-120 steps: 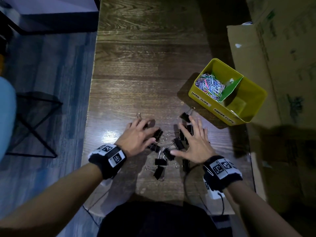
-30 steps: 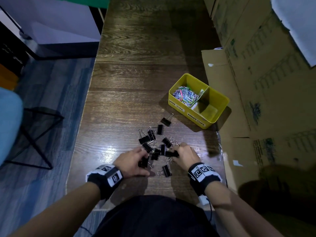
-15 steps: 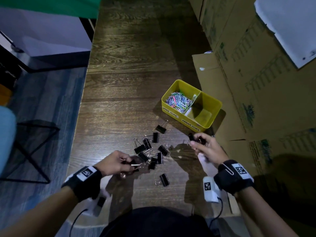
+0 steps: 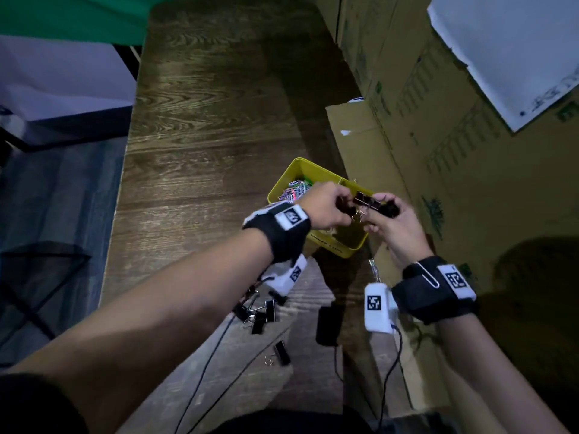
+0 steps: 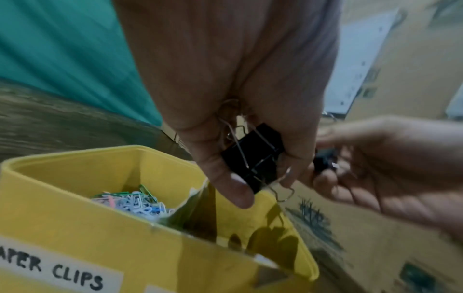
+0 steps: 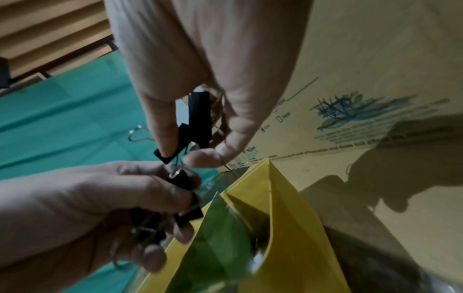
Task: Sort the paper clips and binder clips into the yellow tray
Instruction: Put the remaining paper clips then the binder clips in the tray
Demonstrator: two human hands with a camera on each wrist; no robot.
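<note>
Table [image 4: 203,136]: a dark wooden top ran away from the person, with cardboard boxes [image 4: 454,158] standing along its right side.
Yellow tray [image 4: 351,245]: it sat near the table's right edge, just beside the boxes, split in two by a green divider [image 6: 225,228]; a label on the left compartment's front read "PAPER CLIPS".
Left hand [image 4: 326,206]: held over the tray, its fingers curled round a black binder clip [image 5: 253,158], with more wire handles bunched in the palm.
Right hand [image 4: 394,223]: close to the left hand, above the tray's right end, fingers and thumb pinching several binder clips [image 6: 198,117]; the two handfuls nearly touched.
Paper clips [image 5: 135,202]: a coloured heap already lay in the left compartment; none showed loose on the table, so that half looked done.
Right compartment: its floor, where visible past the hands, looked nearly bare; whether any binder clip was already in it could not be told.
Loose binder clips [image 4: 258,313]: a small cluster was left on the table under the left forearm, and one more [image 4: 282,352] lay nearer the person.
Progress: judged past halfway; both handfuls had yet to be dropped, and the table's leftovers needed another trip.
</note>
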